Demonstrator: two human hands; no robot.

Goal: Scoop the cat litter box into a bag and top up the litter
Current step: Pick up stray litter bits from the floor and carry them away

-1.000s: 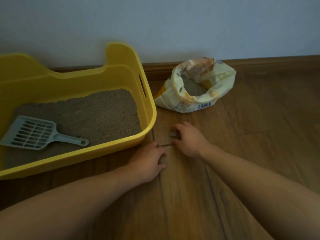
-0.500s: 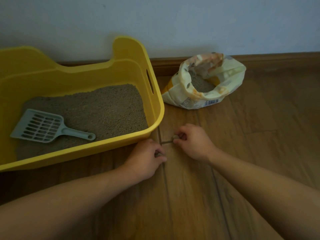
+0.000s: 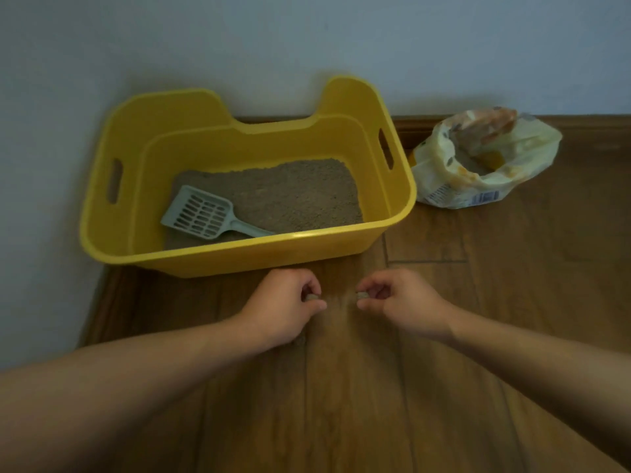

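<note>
Near the brown wood-plank floor's (image 3: 345, 411) far-left corner, left hand (image 3: 283, 307) and right hand (image 3: 404, 298) each pinch a small grey clump (image 3: 312, 297).

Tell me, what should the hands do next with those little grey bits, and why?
The left hand and the right hand each pinch a small grey bit by the wooden floor, and the yellow litter box stands right in front, closer than the open litter bag. So probably lift both hands over its near rim and drop the bits onto the litter.
</note>
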